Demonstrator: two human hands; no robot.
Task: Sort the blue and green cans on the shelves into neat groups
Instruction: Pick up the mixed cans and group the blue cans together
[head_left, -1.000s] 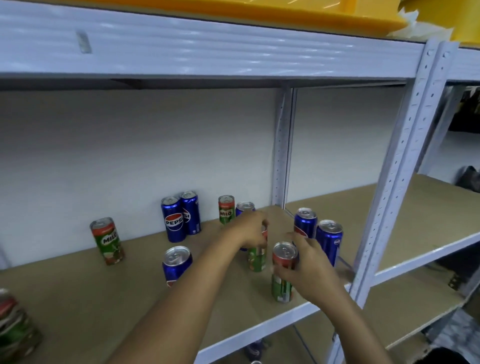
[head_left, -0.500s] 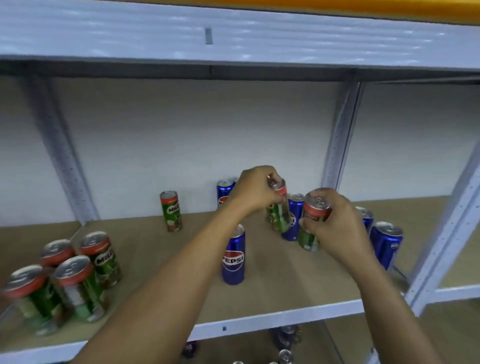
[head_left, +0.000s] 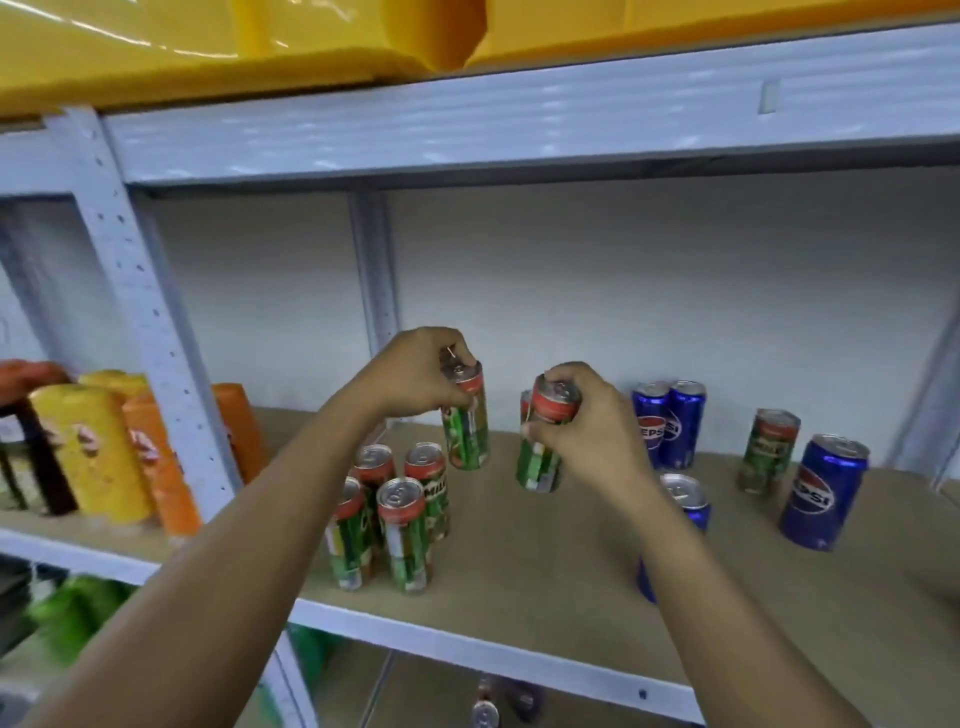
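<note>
My left hand (head_left: 415, 371) grips a green can (head_left: 466, 431) by its top and holds it above the shelf board (head_left: 545, 566). My right hand (head_left: 587, 426) grips a second green can (head_left: 540, 462), also off the board. Just below and left stands a cluster of several green cans (head_left: 400, 514). Two blue cans (head_left: 670, 423) stand at the back right. Another blue can (head_left: 680, 499) is partly hidden behind my right forearm. Farther right stand a lone green can (head_left: 768, 449) and a blue can (head_left: 823, 491).
A white upright post (head_left: 150, 322) separates this bay from the left one, which holds yellow and orange snack tubes (head_left: 98, 447). Yellow bins (head_left: 260, 41) sit on the shelf above. More cans (head_left: 485, 712) lie on the shelf below.
Both hands lifted their green cans and carried them leftward, toward the cluster of green cans. My view swung left, bringing the left bay and its snack tubes into sight.
</note>
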